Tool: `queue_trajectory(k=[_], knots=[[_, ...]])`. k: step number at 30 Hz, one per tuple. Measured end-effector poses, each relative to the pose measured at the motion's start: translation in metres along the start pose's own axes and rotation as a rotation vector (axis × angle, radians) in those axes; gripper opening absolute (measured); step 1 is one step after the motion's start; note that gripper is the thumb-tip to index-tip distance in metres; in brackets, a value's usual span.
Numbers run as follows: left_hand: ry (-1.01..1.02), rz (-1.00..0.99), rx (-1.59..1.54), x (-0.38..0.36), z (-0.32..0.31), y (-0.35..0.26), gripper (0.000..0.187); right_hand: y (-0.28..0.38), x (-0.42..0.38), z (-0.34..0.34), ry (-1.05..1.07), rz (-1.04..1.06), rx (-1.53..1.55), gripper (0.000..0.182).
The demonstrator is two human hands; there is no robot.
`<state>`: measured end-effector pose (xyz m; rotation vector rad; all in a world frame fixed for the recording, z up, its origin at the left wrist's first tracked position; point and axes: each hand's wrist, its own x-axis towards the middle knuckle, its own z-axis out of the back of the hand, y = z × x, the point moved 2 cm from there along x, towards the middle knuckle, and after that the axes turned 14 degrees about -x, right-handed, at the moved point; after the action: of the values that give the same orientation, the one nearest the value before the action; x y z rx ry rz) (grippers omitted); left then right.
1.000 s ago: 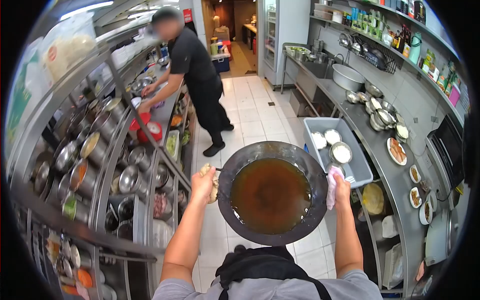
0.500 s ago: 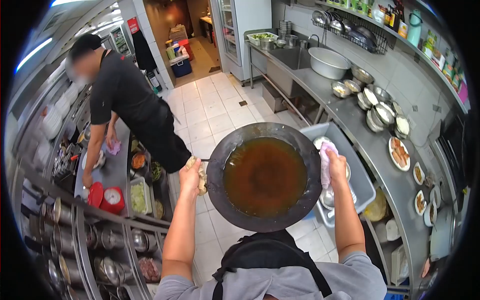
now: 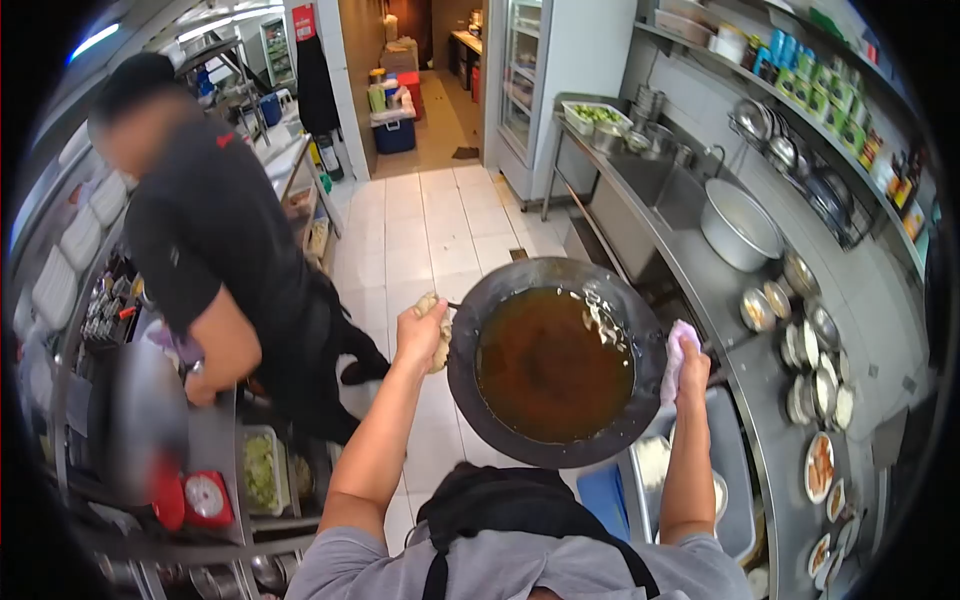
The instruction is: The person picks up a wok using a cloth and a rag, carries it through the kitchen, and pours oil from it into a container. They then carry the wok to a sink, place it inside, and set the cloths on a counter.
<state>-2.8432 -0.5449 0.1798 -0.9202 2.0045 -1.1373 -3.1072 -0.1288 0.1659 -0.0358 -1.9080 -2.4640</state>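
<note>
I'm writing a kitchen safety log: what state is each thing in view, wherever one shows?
Wok: raised, uncovered, partly filled.
Brown liquid: pooled inside the wok.
Left hand: closed on beige cloth, gripping the wok.
Right hand: closed on pink cloth, gripping the wok.
Gray bin: open, loaded.
Metal basin: upright, uncovered.
Ceiling light: lit.
</note>
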Motion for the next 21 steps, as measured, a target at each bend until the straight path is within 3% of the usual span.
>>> queue_trajectory(k=[7,14,21], knots=[[-0.054,-0.025,0.003,0.203,-0.018,-0.039,0.015,0.050,0.120,-0.170,0.058,-0.097,-0.043,0.034],[-0.229,-0.087,-0.091,0.384,-0.022,-0.066,0.015,0.077,0.287,-0.382,0.252,-0.002,0.022,0.033],[-0.385,-0.165,-0.126,0.553,-0.017,-0.114,0.015,0.156,0.420,-0.592,0.376,0.044,-0.060,0.037]])
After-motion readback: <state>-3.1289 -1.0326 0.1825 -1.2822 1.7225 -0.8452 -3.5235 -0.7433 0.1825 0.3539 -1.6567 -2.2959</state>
